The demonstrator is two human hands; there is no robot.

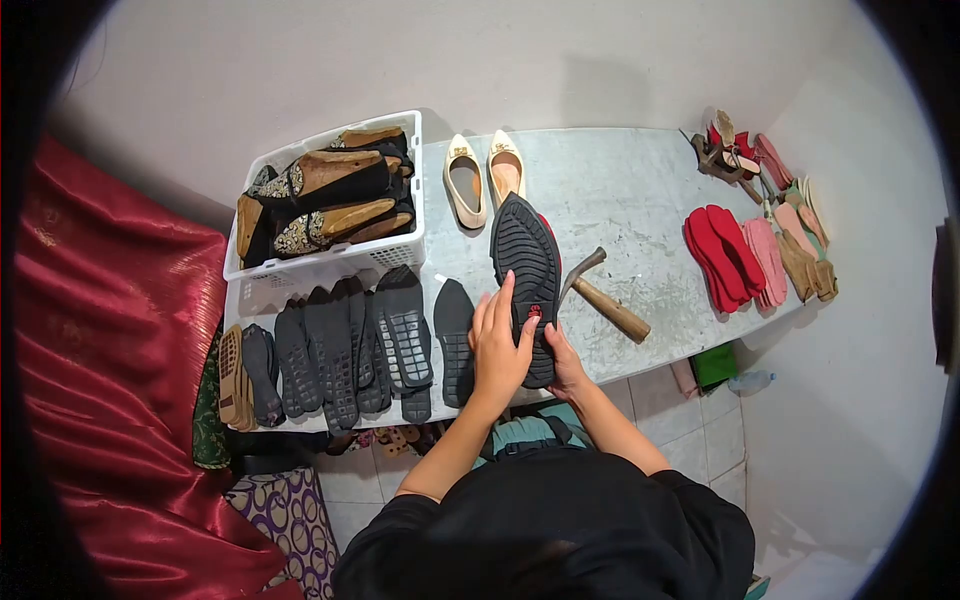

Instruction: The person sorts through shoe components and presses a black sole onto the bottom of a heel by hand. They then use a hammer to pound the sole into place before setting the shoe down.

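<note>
A black ridged shoe sole (524,250) with a small red mark is held up over the table, its pointed toe away from me. Something red shows behind its right edge. My left hand (500,345) lies against its left side and face, fingers together and thumb near the red mark. My right hand (566,365) grips the heel end from the right. Another black sole (455,345) lies on the table just left of my left hand. A hammer (612,308) with a wooden handle rests to the right. Two cream pointed shoes (465,185) stand beyond the sole.
A white basket (418,180) of shoes on wooden lasts stands back left. Rows of black soles (333,350) lie before it. Red insoles (722,258), pink and tan ones, and a metal tool (715,155) are at right. Red cloth (120,330) hangs left of the table (640,250).
</note>
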